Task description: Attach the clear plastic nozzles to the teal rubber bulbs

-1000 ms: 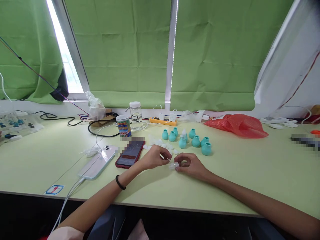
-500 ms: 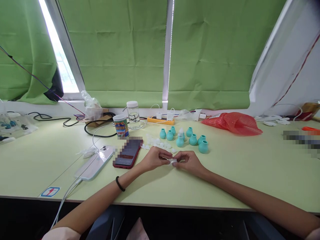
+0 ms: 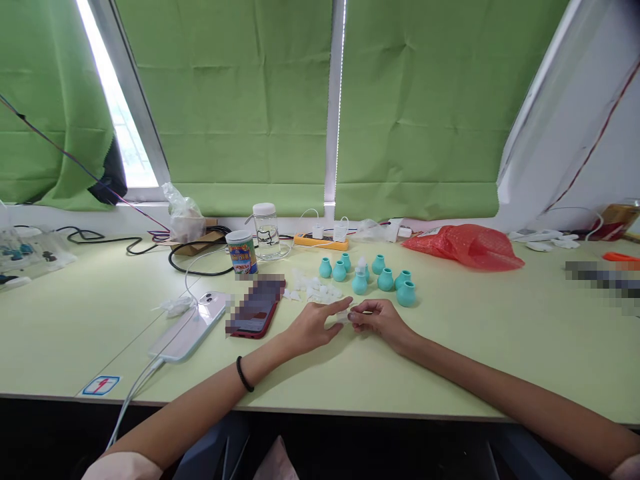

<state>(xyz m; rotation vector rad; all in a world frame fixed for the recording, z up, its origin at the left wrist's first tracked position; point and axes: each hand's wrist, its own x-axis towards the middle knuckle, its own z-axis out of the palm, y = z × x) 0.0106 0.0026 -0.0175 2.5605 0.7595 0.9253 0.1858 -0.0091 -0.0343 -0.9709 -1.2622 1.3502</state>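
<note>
Near the table's middle, my right hand [image 3: 381, 321] pinches a small translucent white piece [image 3: 343, 317]. My left hand [image 3: 316, 327] is just left of it, thumb and forefinger spread apart around the piece's left side. Behind the hands lie several small white pieces [image 3: 320, 291] in a loose pile. Several teal pots [image 3: 407, 294] with round bodies and narrow necks stand upright beyond my right hand. One teal pot [image 3: 359, 283] has a whitish piece in its mouth.
A red phone [image 3: 259, 308] and a pale phone [image 3: 193, 325] with cables lie left of my hands. Behind them stand a printed can [image 3: 242, 253] and a clear jar [image 3: 267, 233]. An orange power strip [image 3: 320, 242] and a red plastic bag [image 3: 465, 247] lie at the back.
My left thumb and forefinger have parted from their pinch on the small white piece. It stays between my right fingertips, which have shifted slightly.
</note>
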